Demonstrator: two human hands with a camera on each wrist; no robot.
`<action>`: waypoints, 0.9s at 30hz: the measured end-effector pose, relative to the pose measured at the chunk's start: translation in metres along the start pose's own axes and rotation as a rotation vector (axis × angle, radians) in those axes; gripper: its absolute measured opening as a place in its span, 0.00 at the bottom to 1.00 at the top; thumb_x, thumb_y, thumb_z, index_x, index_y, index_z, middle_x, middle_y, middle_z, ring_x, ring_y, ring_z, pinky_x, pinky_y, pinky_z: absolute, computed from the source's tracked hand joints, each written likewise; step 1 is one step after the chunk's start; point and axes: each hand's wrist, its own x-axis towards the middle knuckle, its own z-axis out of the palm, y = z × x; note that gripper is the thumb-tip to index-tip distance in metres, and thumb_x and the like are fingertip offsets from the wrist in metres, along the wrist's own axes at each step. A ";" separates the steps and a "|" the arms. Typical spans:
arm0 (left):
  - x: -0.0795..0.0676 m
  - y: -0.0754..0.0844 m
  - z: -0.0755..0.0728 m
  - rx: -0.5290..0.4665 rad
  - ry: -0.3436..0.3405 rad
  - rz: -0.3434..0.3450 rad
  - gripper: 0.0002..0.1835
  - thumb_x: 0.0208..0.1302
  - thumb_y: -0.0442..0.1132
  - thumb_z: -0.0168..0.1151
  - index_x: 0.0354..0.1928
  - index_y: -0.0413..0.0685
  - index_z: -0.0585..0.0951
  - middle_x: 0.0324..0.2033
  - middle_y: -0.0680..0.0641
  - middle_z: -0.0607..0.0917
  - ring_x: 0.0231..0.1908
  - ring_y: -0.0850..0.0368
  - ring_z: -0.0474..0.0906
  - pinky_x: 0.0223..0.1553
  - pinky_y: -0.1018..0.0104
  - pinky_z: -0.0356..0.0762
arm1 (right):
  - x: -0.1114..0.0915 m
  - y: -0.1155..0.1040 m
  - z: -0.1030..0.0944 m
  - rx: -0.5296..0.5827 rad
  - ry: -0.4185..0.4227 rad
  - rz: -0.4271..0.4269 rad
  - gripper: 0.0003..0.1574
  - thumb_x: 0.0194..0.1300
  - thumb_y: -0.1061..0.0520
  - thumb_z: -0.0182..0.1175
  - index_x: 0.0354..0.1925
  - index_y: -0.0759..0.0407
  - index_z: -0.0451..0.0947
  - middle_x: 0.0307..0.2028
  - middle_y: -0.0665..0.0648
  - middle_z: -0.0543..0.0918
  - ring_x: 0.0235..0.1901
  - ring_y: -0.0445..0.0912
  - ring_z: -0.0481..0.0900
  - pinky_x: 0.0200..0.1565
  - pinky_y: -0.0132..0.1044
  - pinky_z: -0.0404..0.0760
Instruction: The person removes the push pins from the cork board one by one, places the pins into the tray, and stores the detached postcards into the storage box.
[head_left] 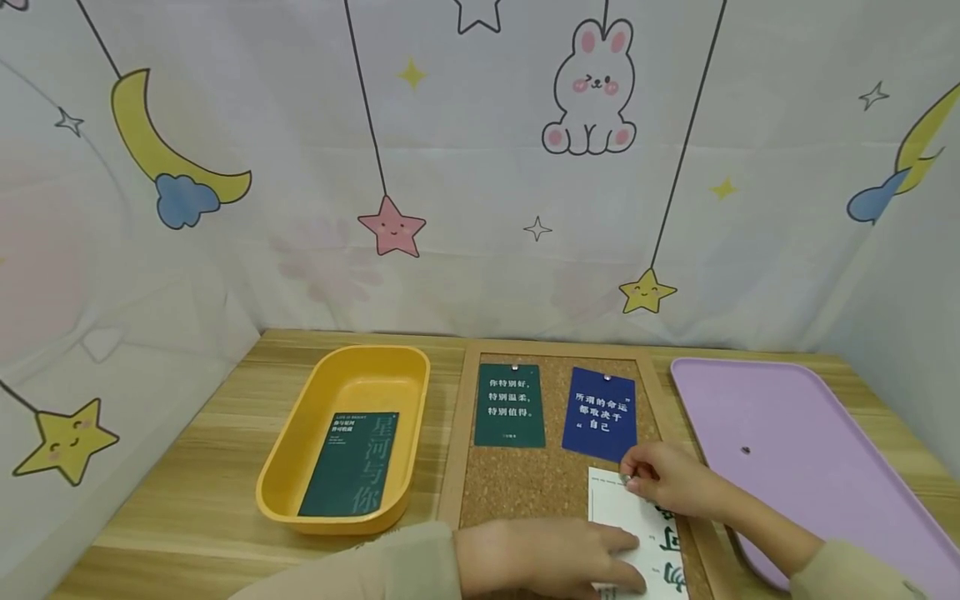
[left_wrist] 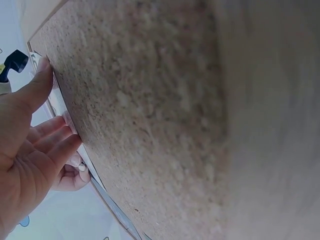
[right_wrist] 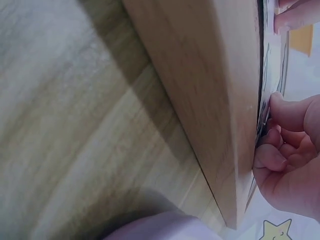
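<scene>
A white card (head_left: 611, 504) with large dark green characters lies on the lower right of a cork board (head_left: 517, 487). My left hand (head_left: 543, 554) rests on this card with its fingers extended and spread. At the card's upper edge, my right hand (head_left: 671, 479) pinches a small silvery thumbtack (left_wrist: 81, 166) between thumb and curled fingers. Above it on the board, a green card (head_left: 510, 408) and a slightly tilted blue card (head_left: 600, 414) each have a tack at the top. The blue card's lower right corner is right beside my right fingertips.
Left of the board stands a yellow tray (head_left: 422, 417) with another dark green card (head_left: 348, 467) in it. On the right, a purple tray (head_left: 802, 475) holds a small dark tack (head_left: 746, 450). A printed curtain (head_left: 480, 283) hangs behind the wooden table.
</scene>
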 end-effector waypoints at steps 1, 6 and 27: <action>0.000 0.000 0.000 0.004 0.001 0.000 0.23 0.62 0.41 0.61 0.61 0.57 0.73 0.61 0.47 0.70 0.59 0.65 0.66 0.57 0.81 0.61 | 0.000 -0.001 0.000 -0.003 -0.006 0.007 0.08 0.57 0.67 0.61 0.26 0.56 0.74 0.18 0.43 0.64 0.18 0.33 0.61 0.20 0.27 0.64; -0.001 0.000 0.000 0.038 0.013 0.004 0.24 0.62 0.41 0.62 0.61 0.57 0.73 0.61 0.47 0.71 0.59 0.66 0.66 0.57 0.82 0.60 | 0.000 -0.003 -0.001 -0.019 -0.025 0.029 0.08 0.59 0.65 0.59 0.27 0.56 0.73 0.18 0.43 0.64 0.19 0.33 0.61 0.21 0.27 0.64; -0.004 -0.002 0.007 0.018 0.034 0.011 0.24 0.64 0.43 0.59 0.62 0.57 0.72 0.63 0.48 0.68 0.62 0.65 0.62 0.59 0.81 0.57 | -0.007 0.000 -0.014 0.276 -0.113 -0.059 0.06 0.69 0.61 0.51 0.36 0.64 0.69 0.28 0.50 0.68 0.28 0.36 0.67 0.28 0.30 0.71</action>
